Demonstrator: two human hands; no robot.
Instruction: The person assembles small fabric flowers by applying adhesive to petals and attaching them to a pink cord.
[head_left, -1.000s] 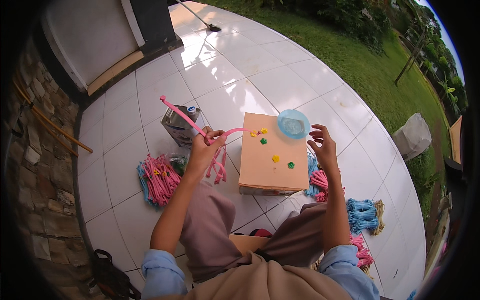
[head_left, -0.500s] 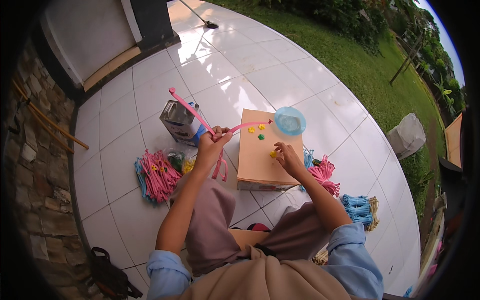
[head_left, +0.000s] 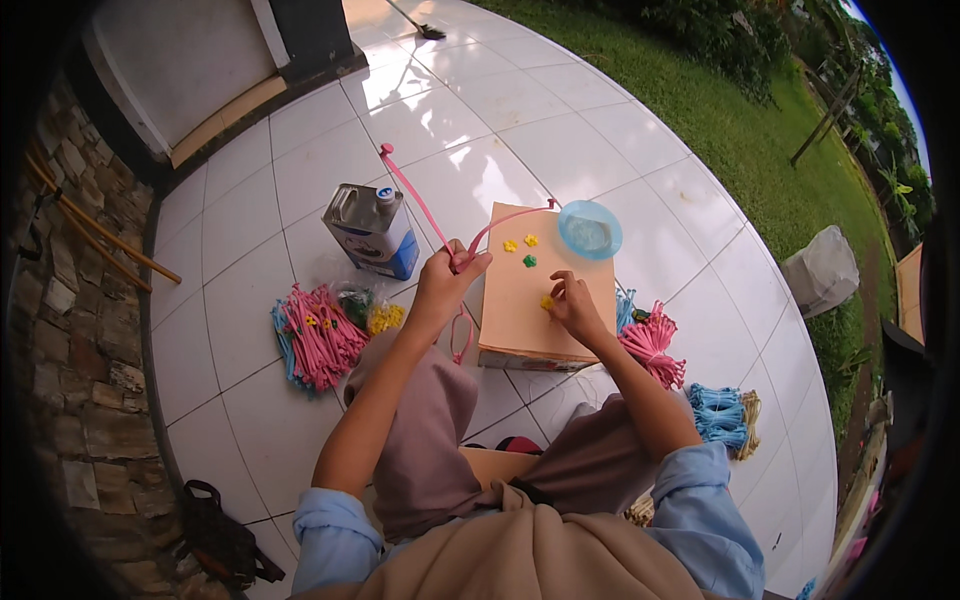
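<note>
While the left hand [head_left: 447, 287] grips pink straps [head_left: 428, 213] beside the left edge of the box [head_left: 515, 325], the right hand [head_left: 577, 308], fingers bent, is at a yellow flower [head_left: 546, 302] near the middle; pinching cannot be confirmed. Three other flowers [head_left: 530, 261] lie nearer the far edge, a blue bowl [head_left: 590, 232] at the far right corner.

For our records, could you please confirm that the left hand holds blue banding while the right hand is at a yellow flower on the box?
Not quite: in the head view, the left hand holds pink banding; the right hand is at a yellow flower on the box.
</note>
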